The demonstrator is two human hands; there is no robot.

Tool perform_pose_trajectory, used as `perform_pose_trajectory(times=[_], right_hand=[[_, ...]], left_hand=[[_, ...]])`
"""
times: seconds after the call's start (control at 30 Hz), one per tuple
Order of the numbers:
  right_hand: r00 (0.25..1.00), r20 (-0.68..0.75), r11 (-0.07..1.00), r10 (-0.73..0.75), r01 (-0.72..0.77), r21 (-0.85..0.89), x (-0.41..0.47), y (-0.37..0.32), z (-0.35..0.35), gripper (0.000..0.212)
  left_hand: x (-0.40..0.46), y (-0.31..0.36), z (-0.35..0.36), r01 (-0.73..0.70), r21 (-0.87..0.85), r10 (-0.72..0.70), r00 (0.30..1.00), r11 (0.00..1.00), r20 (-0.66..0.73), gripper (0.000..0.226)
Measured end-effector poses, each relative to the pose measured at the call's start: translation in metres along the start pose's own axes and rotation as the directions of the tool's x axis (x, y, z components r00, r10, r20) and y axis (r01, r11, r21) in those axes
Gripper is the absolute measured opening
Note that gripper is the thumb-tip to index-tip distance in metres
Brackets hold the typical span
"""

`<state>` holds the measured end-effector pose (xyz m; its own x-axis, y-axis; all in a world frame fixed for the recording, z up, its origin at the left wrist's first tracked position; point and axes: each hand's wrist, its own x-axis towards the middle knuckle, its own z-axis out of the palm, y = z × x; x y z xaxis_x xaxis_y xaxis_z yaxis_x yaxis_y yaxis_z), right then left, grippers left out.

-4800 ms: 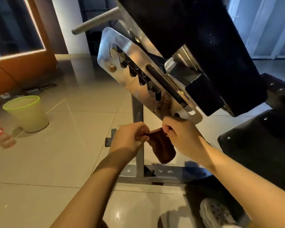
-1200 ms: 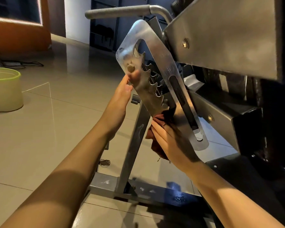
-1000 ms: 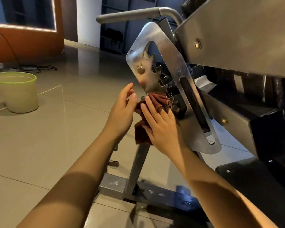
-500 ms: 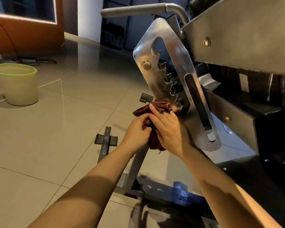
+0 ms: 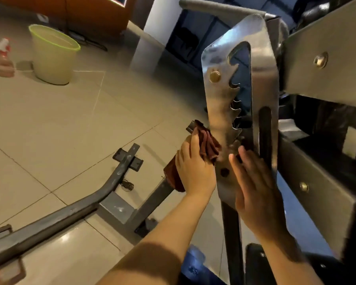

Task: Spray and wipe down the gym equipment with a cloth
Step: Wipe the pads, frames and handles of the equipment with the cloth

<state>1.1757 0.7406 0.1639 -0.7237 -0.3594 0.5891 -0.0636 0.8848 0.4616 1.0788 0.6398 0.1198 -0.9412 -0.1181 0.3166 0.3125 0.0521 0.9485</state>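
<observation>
The floor (image 5: 49, 124) is laid with large beige tiles, glossy enough to catch a soft reflection of light near the bottom. At the top left stands an orange-brown wooden panel (image 5: 95, 15) with a lit strip along its edge, a dark cable (image 5: 95, 45) trailing on the floor beside it. A white pillar (image 5: 150, 33) rises at the top centre, with dark shelving (image 5: 193, 38) behind it.

Pale bucket (image 5: 53, 56) with green rim on tiled floor (image 5: 49, 130), black cables (image 5: 93, 43) behind it, orange cabinet (image 5: 95, 15)
</observation>
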Motion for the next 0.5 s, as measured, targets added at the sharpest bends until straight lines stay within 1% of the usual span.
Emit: perform_pose_trajectory(times=[0.07,0.13,0.2,0.27,0.3,0.33,0.4,0.43,0.47,0.5], right_hand=[[0.997,0.030,0.995,-0.072,0.074,-0.068,-0.008,0.004,0.004,0.052],[0.994,0.033,0.985,-0.108,0.111,-0.131,-0.013,0.004,0.011,0.054],[0.994,0.034,0.981,-0.103,0.107,-0.164,-0.016,0.002,0.022,0.054],[0.995,0.019,0.973,-0.099,0.101,-0.209,-0.017,-0.001,0.034,0.053],[0.995,0.013,0.964,-0.101,0.101,-0.247,-0.018,-0.001,0.039,0.053],[0.994,0.010,0.953,-0.105,0.104,-0.284,-0.018,-0.001,0.043,0.054],[0.992,0.001,0.933,-0.123,0.116,-0.340,-0.018,0.000,0.048,0.056],[0.991,-0.007,0.926,-0.131,0.120,-0.359,-0.018,0.001,0.048,0.057],[0.991,-0.017,0.921,-0.136,0.121,-0.371,-0.018,0.002,0.049,0.057],[0.990,-0.028,0.919,-0.140,0.120,-0.377,-0.019,0.003,0.050,0.057]], left_hand=[[-0.003,-0.006,0.013,-0.037,0.042,0.041,0.996,0.998,-0.081,0.054],[-0.008,-0.022,0.017,-0.072,0.085,0.078,0.994,0.994,-0.072,0.058],[-0.017,-0.055,0.015,-0.079,0.133,0.084,0.996,0.988,-0.033,0.060],[-0.031,-0.094,0.011,-0.025,0.145,0.025,1.000,0.989,0.001,0.061],[-0.039,-0.109,0.011,0.031,0.127,-0.031,0.999,0.991,0.004,0.061],[-0.046,-0.120,0.012,0.114,0.095,-0.113,0.994,0.989,-0.012,0.062],[-0.058,-0.124,0.018,0.285,0.024,-0.282,0.956,0.958,-0.076,0.068],[-0.060,-0.117,0.023,0.326,0.010,-0.324,0.941,0.945,-0.095,0.072],[-0.059,-0.107,0.028,0.327,0.017,-0.324,0.940,0.945,-0.111,0.073],[-0.055,-0.094,0.033,0.289,0.030,-0.283,0.950,0.957,-0.131,0.073]])
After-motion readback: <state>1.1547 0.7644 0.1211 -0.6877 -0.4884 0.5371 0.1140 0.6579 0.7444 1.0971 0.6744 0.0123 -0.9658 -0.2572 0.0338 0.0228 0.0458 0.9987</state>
